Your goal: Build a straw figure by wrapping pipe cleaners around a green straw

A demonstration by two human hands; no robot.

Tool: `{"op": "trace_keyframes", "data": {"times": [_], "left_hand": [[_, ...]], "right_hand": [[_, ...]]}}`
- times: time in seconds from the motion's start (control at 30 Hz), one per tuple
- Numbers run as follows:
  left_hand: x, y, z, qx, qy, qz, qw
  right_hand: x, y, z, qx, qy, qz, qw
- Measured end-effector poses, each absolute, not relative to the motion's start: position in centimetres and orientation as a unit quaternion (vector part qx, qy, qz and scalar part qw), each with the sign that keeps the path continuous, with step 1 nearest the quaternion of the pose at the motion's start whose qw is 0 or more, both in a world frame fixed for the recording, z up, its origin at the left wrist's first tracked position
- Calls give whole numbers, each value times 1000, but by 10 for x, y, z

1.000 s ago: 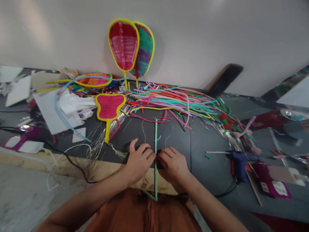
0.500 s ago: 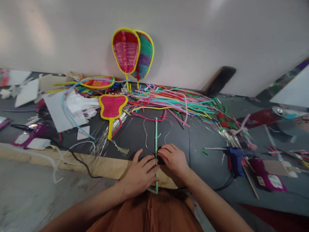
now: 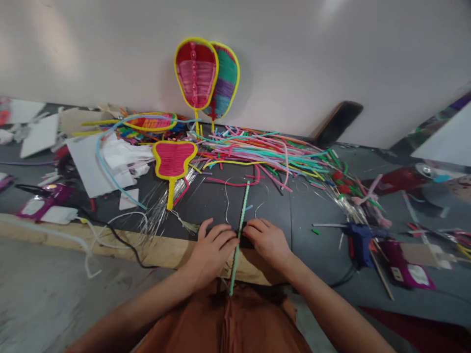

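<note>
A mint-green pipe cleaner (image 3: 244,206) runs lengthwise between my hands, slightly tilted, its lower end over my lap. Beneath its upper part lies a thin bent wire frame (image 3: 227,198), curving out to both sides; its lower part is hidden by my fingers. My left hand (image 3: 213,250) has its fingertips closed against the pipe cleaner at the table edge, thumb standing apart. On the other side, my right hand (image 3: 268,241) pinches with curled fingers where the wire's right side comes down. The exact grip points are covered.
A pink fan with a yellow rim (image 3: 172,159) lies ahead, left. Two finished fans (image 3: 196,73) lean on the wall behind piled pipe cleaners (image 3: 253,147). A blue glue gun (image 3: 360,242) sits right; a purple power strip (image 3: 405,264) is beside it. A black cable (image 3: 125,245) crosses the left edge.
The pipe cleaner has swung from upright to a tilt, its top to the right and its lower end to the left. My left fingers have drawn back from across it.
</note>
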State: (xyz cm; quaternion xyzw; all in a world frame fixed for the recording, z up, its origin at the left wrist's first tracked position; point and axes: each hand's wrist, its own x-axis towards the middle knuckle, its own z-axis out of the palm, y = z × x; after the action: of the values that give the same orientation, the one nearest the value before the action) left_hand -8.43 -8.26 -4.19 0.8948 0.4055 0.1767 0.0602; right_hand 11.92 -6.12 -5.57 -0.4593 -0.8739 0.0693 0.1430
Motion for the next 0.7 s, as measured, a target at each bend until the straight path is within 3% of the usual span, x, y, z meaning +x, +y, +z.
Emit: {"op": "trace_keyframes", "data": {"times": [0.17, 0.5, 0.7], "left_hand": [[-75, -55, -39, 891, 425, 157, 22], [-72, -30, -35, 918, 379, 107, 42], [-68, -34, -38, 902, 411, 122, 41]], "right_hand": [[119, -60, -58, -453, -875, 62, 161], [119, -55, -56, -458, -855, 127, 209], [118, -55, -59, -454, -859, 94, 215]]}}
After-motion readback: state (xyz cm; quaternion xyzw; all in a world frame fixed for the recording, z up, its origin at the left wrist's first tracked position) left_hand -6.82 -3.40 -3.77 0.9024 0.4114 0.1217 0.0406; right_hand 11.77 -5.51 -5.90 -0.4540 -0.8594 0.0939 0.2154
